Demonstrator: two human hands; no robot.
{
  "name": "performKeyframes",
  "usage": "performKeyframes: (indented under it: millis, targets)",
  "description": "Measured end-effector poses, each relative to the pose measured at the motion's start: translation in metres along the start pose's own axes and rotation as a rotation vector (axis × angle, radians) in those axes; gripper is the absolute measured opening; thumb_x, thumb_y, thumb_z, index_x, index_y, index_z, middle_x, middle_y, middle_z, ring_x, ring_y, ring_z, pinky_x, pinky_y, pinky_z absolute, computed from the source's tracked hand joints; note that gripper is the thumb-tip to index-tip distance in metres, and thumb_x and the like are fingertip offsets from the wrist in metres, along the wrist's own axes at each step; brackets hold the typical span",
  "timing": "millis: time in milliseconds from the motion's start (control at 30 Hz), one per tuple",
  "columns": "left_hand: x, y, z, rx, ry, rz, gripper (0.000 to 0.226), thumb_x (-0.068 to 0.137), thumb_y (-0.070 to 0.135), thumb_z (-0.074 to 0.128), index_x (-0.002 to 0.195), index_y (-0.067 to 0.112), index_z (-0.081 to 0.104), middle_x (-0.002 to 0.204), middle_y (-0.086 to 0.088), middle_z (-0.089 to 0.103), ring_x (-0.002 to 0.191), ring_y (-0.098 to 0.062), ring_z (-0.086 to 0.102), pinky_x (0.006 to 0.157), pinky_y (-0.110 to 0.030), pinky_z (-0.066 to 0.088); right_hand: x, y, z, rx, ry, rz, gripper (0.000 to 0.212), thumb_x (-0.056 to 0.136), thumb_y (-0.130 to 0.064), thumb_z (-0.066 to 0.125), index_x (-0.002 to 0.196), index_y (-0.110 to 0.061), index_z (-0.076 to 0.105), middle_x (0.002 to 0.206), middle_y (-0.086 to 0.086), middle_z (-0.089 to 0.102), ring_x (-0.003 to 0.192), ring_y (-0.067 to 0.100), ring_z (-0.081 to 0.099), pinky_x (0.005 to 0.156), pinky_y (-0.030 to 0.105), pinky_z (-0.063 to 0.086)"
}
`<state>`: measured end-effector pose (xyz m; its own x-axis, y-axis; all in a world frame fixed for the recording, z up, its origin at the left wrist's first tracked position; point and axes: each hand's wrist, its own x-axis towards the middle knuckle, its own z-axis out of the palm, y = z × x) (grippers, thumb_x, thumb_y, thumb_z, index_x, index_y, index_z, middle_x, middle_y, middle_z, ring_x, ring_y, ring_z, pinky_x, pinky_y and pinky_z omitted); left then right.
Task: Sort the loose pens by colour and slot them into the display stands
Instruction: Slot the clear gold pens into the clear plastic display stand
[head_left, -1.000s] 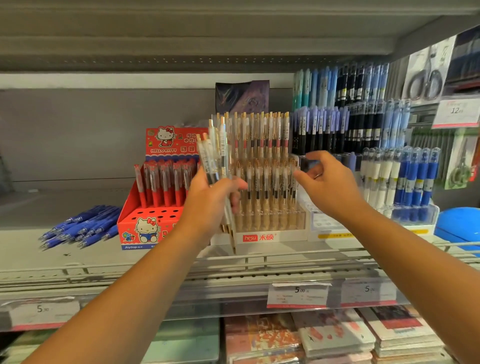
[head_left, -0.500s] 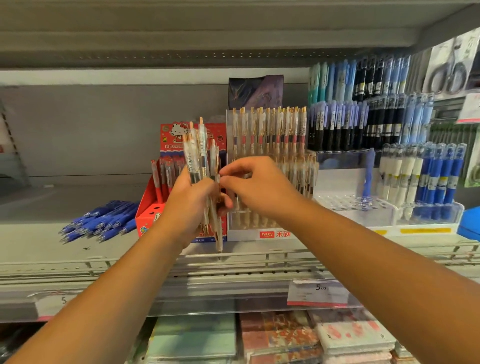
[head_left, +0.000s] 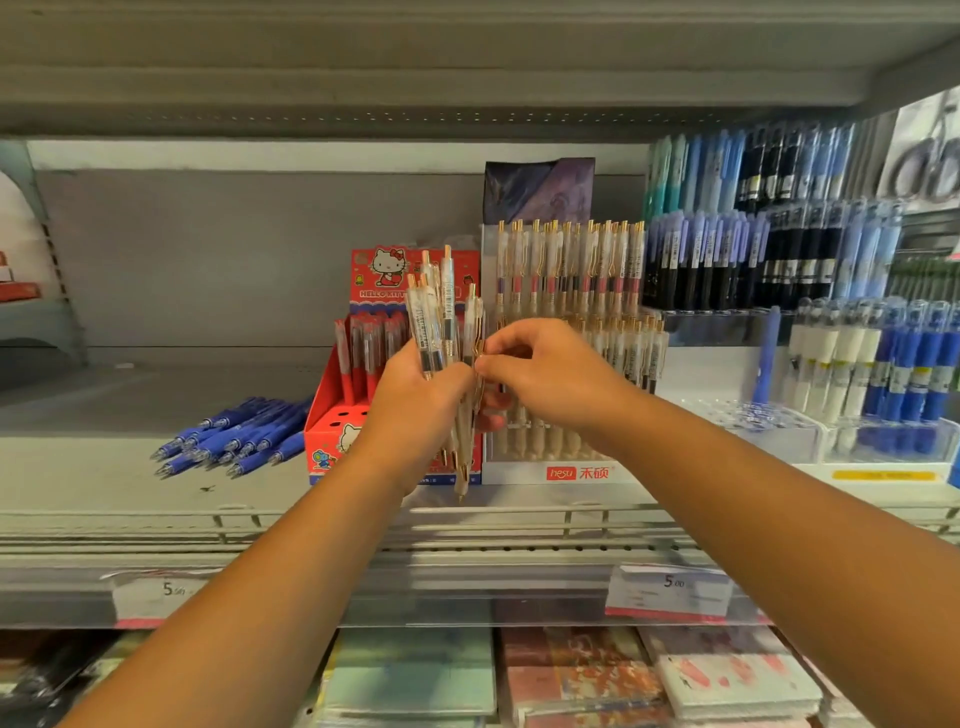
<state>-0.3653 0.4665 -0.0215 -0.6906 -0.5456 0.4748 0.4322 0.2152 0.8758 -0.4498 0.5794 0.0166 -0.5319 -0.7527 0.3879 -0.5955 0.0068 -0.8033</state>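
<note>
The left hand (head_left: 415, 400) grips a bunch of clear pens (head_left: 441, 317) before the stands (head_left: 566, 467), while the right hand (head_left: 545, 374) pinches one pen (head_left: 474, 332) from it.

"HELLO KITTY" on red stand (head_left: 374, 421), "hesu" on white stand (head_left: 519, 473), "5.00" on tag (head_left: 670, 592).

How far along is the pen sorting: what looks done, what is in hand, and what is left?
Done: the clear stand already holds rows of gold-clipped pens. In hand: the left hand grips a bunch of clear pens, and the right hand pinches one pen at its edge. Left: that bunch, plus the loose blue pens lying on the shelf beside the red stand.
</note>
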Motion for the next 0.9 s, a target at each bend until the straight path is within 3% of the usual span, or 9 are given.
performKeyframes:
  millis: [100,233,300,367,433,533,633,767,900]
  targets:
    - [0.001,0.001,0.001,-0.022,0.073,0.036,0.036,0.087,0.002,0.052,0.092,0.032,0.070,0.079,-0.004,0.075,0.069,-0.023,0.074,0.056,-0.035,0.059,0.000,0.000,0.003,0.067,0.073,-0.021,0.007,0.096,-0.010,0.060,0.092,-0.006,0.064,0.070,0.003,0.064,0.046,-0.001,0.058,0.042,0.011,0.043]
    - [0.004,0.001,-0.001,0.030,0.177,0.069,0.033,0.078,0.011,0.059,0.101,0.034,0.065,0.088,0.004,0.075,0.080,-0.015,0.074,0.062,-0.032,0.060,0.003,0.004,0.013,-0.007,0.206,-0.130,0.005,0.093,-0.017,0.066,0.092,-0.015,0.062,0.071,-0.008,0.060,0.050,-0.011,0.055,0.045,0.006,0.039]
    - [0.007,0.000,-0.003,0.042,0.240,0.066,0.038,0.075,0.013,0.061,0.107,0.032,0.063,0.095,0.004,0.074,0.089,-0.019,0.072,0.073,-0.042,0.061,0.005,0.007,0.017,-0.056,0.271,-0.176,0.005,0.093,-0.022,0.065,0.094,-0.018,0.061,0.074,-0.010,0.060,0.058,-0.009,0.055,0.052,0.007,0.042]
    - [0.008,0.000,-0.005,0.018,0.283,0.060,0.040,0.074,0.011,0.060,0.111,0.027,0.061,0.096,-0.001,0.073,0.088,-0.024,0.071,0.075,-0.049,0.061,0.007,0.008,0.016,-0.051,0.339,-0.201,0.002,0.095,-0.021,0.062,0.097,-0.020,0.061,0.079,-0.007,0.062,0.066,-0.004,0.058,0.059,0.012,0.048]
    - [0.007,0.001,-0.004,-0.066,0.272,0.049,0.039,0.081,0.005,0.055,0.113,0.026,0.058,0.084,-0.002,0.069,0.073,-0.019,0.068,0.067,-0.043,0.062,0.009,0.006,0.011,-0.023,0.394,-0.206,0.005,0.097,-0.018,0.057,0.100,-0.021,0.060,0.083,-0.004,0.066,0.073,0.005,0.066,0.066,0.027,0.058]
    - [0.006,0.002,-0.003,-0.099,0.237,0.027,0.035,0.088,-0.002,0.049,0.106,0.027,0.055,0.064,0.003,0.064,0.055,-0.011,0.060,0.056,-0.035,0.059,0.014,0.003,0.000,-0.079,0.459,-0.244,0.010,0.097,-0.015,0.055,0.102,-0.022,0.060,0.085,-0.005,0.066,0.073,0.010,0.070,0.067,0.041,0.061]
    - [0.003,0.004,-0.003,-0.012,0.211,0.023,0.027,0.087,-0.002,0.052,0.102,0.021,0.057,0.061,0.001,0.063,0.053,-0.014,0.059,0.050,-0.031,0.055,0.021,0.000,-0.011,-0.114,0.493,-0.290,0.020,0.097,-0.013,0.053,0.115,-0.014,0.063,0.094,-0.007,0.064,0.087,0.018,0.069,0.076,0.043,0.060]
    - [0.001,0.006,-0.003,0.017,0.187,0.017,0.025,0.088,0.000,0.053,0.096,0.024,0.057,0.067,-0.007,0.062,0.055,-0.017,0.057,0.050,-0.033,0.052,0.026,0.002,-0.018,-0.165,0.511,-0.325,0.026,0.099,-0.013,0.052,0.124,-0.013,0.060,0.100,-0.011,0.062,0.095,0.014,0.066,0.081,0.040,0.060]
    - [0.000,0.007,-0.002,0.033,0.171,0.020,0.030,0.088,0.000,0.053,0.097,0.029,0.057,0.069,-0.008,0.062,0.053,-0.015,0.057,0.049,-0.032,0.052,0.026,0.014,-0.012,-0.237,0.466,-0.292,0.028,0.100,-0.015,0.052,0.126,-0.015,0.060,0.096,-0.019,0.059,0.091,0.010,0.066,0.081,0.038,0.060]
